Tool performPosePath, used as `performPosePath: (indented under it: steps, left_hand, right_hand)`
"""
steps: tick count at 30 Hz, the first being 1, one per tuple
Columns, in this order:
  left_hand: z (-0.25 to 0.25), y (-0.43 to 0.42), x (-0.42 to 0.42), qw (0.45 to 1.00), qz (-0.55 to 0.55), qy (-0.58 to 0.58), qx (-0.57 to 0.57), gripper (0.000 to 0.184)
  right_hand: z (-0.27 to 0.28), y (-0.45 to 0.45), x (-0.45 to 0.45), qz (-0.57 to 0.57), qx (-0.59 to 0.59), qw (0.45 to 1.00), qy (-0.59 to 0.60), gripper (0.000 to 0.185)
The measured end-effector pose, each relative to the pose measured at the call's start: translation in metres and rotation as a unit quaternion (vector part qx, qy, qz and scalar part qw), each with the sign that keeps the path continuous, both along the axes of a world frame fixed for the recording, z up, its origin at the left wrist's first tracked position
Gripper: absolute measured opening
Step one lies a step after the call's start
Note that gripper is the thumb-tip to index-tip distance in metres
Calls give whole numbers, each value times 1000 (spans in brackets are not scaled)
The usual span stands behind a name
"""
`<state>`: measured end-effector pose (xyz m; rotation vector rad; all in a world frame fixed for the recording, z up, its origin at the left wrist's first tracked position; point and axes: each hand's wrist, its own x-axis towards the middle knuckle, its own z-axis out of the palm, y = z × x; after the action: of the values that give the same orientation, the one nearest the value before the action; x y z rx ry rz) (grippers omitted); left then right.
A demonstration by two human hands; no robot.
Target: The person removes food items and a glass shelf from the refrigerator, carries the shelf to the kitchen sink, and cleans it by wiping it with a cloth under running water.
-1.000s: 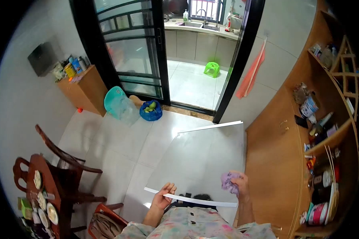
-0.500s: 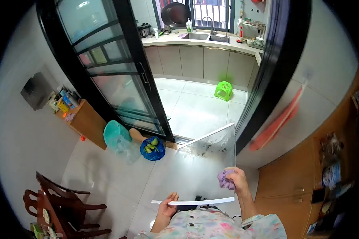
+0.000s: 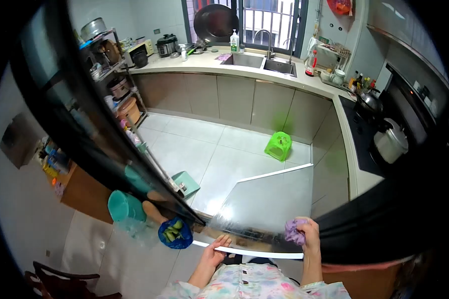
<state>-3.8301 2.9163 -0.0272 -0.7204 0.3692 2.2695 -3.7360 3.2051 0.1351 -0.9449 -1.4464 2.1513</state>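
A clear glass shelf [image 3: 272, 197] with white trim along its near and far edges is held out in front of my body. My left hand [image 3: 215, 251] grips the near white trim, fingers over the glass and thumb hidden. At the right side of the shelf, my right hand [image 3: 311, 235] is closed around a crumpled purple cloth [image 3: 295, 230]. That hand is at the shelf's right edge too; whether it also grips the glass is hard to tell. Floor and door track show through the glass.
A black sliding door frame [image 3: 110, 124] stands left of the doorway. Beside it are a blue bag of green vegetables [image 3: 175, 233] and a teal bucket [image 3: 124, 205]. Inside are a green stool [image 3: 278, 146], a teal dustpan [image 3: 185, 184], a sink [image 3: 244, 60] and a stove [image 3: 359, 129].
I have moved forward into the kitchen doorway, carrying the glass shelf. The stove and left rack have come into view. Both hands keep their holds.
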Motion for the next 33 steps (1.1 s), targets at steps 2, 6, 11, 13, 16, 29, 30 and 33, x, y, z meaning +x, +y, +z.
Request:
performPosePath:
  steps: [2, 6, 11, 13, 16, 29, 30, 33]
  left_hand:
    - [4, 30, -54, 999, -22, 15, 29, 51]
    - [26, 89, -163, 998, -57, 31, 20, 50]
    - [29, 166, -301, 997, -8, 79, 15, 48]
    - [35, 196, -365, 995, 9, 101, 2, 47]
    - [56, 227, -456, 989, 44, 138, 22, 47]
    - [107, 349, -789, 960, 96, 264, 5, 58]
    - [107, 362, -823, 957, 97, 274, 9, 59]
    - [109, 394, -908, 956, 89, 279, -12, 60]
  right_hand:
    - [9, 24, -38, -28, 2, 1000, 6, 28]
    - [27, 75, -130, -33, -11, 999, 27, 29]
    - [18, 152, -266, 0, 3, 999, 42, 33]
    - [15, 192, -335, 17, 12, 997, 75, 34]
    - [19, 230, -425, 40, -28, 992, 115, 37]
    - [-29, 354, -753, 131, -100, 966, 197, 42]
    - [-38, 366, -786, 131, -93, 966, 204, 43]
    - [-51, 401, -870, 130, -111, 965, 199, 46]
